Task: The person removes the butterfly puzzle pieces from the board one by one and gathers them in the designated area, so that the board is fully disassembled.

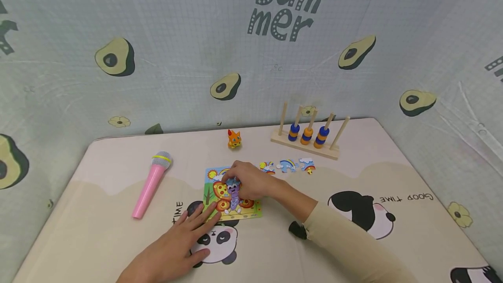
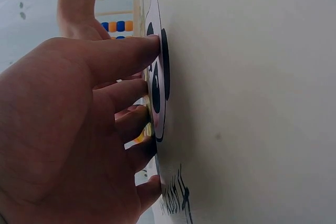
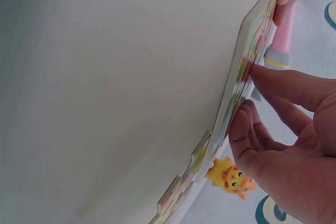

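Purple-bodied butterfly puzzle [image 1: 234, 193] beneath right hand [image 1: 251, 181], fingers parted, left hand [image 1: 178, 241] spread at near-left corner

Table [image 1: 271, 248] bears puzzle [image 1: 233, 198]; pieces [image 1: 287, 166]; microphone [image 1: 151, 185]; figurine [image 1: 234, 140]; abacus [image 1: 307, 136].

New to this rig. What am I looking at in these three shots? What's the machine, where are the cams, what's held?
No machine: these are a person's bare left hand and right hand. The wide picture comes from a camera on the head, looking forward and down. The two close-ups come from cameras on the wrists, so the surface looks tipped sideways.

On the panda-print cloth lie a butterfly jigsaw puzzle, three loose puzzle pieces, a pink toy microphone, an orange fox figurine and a wooden bead abacus.

The left fingers overlap the puzzle's near-left corner. The right fingers touch its face; I can't tell whether they pinch a piece.
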The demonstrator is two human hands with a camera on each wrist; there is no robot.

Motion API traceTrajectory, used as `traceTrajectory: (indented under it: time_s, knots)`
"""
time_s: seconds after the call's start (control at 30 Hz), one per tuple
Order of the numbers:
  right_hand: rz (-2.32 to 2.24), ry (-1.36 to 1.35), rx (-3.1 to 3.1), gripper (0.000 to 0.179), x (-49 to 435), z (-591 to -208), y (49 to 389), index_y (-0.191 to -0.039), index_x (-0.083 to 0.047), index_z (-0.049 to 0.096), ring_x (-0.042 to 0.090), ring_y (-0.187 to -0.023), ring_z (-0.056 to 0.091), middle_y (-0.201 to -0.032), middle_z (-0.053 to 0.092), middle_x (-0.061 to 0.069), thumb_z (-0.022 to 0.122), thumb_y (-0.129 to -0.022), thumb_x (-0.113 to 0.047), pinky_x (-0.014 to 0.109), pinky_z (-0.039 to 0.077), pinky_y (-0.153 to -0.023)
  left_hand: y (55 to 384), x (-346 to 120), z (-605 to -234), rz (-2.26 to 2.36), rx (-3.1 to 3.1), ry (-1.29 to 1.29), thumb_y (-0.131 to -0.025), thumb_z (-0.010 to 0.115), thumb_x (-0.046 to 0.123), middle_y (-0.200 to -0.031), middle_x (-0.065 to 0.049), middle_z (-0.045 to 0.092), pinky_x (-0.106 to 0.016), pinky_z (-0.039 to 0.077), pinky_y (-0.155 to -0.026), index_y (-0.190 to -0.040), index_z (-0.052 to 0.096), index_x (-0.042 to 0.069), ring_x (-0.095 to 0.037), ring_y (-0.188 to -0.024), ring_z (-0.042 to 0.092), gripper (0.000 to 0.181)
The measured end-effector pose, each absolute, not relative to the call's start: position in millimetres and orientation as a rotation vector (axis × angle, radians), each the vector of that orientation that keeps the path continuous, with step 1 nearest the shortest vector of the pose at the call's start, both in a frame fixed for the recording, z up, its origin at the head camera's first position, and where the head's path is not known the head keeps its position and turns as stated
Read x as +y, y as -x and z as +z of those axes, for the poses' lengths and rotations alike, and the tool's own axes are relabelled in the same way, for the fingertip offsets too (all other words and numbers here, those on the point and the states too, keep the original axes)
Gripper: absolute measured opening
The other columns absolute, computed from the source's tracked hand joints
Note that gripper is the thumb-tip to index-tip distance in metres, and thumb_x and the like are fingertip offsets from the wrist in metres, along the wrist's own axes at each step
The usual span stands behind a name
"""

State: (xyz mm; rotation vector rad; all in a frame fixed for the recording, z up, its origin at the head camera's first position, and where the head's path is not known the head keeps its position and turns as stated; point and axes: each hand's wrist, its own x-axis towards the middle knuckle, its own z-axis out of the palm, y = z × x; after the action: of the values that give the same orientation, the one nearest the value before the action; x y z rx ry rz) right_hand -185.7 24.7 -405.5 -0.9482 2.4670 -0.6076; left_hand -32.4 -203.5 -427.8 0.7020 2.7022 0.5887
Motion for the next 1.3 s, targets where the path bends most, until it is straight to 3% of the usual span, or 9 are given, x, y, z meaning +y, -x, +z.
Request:
traceTrajectory:
  time_s: [0.37,0.73,1.3]
  knots:
    - [-0.599,0.931,2.469,0.051,23.2,-405.8,186.1,-0.127,-0.023,0.075,0.014,-0.104,0.053,-0.124,0.057,0.002,0.08,-0.083,0.001,0.023,0.052,-0.088,32.6,-202.9,-425.9,0.598,2.688,-0.692,-0.1,0.066,0.042,-0.175,0.004,0.021,-0.066,0.022,-0.123,-0.165,0.032,0.029,-0.036,-0.16,0.021,0.074]
    - [-0.59,0.928,2.489,0.052,23.1,-403.1,183.4,-0.127,-0.024,0.074,0.015,-0.11,0.051,-0.127,0.056,0.002,0.087,-0.081,-0.006,0.027,0.051,-0.094,33.5,-202.8,-425.7,0.606,2.67,-0.669,-0.1,0.066,0.043,-0.175,0.004,0.021,-0.066,0.021,-0.124,-0.165,0.032,0.029,-0.037,-0.161,0.02,0.075]
    - [-0.565,0.936,2.486,0.053,21.3,-403.3,183.6,-0.127,-0.025,0.075,0.014,-0.109,0.051,-0.127,0.055,0.002,0.091,-0.079,-0.01,0.026,0.052,-0.091,32.2,-204.1,-428.7,0.634,2.679,-0.694,-0.1,0.066,0.041,-0.175,0.005,0.019,-0.069,0.021,-0.123,-0.165,0.03,0.03,-0.038,-0.161,0.019,0.075]
